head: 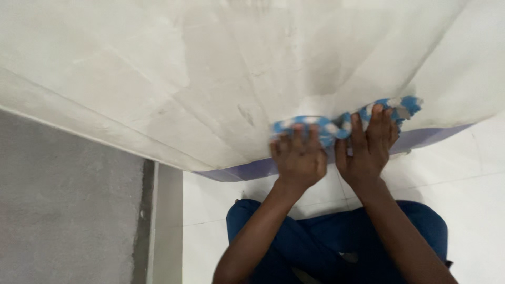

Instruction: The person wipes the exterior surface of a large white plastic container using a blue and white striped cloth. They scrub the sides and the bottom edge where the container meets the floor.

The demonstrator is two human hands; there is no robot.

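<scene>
A blue and white checked cloth (336, 125) is bunched up low against an off-white wall (210, 79). My left hand (299, 158) presses on the left part of the cloth with fingers curled over it. My right hand (371, 144) lies beside it, fingers spread over the right part of the cloth. The two hands almost touch. Both forearms reach up from my lap, where dark blue trousers (326, 242) show.
A purple skirting strip (247, 171) runs along the foot of the wall. White floor tiles (463, 173) lie below it. A grey rough surface (63, 210) with a pale vertical edge (168, 221) stands at the left.
</scene>
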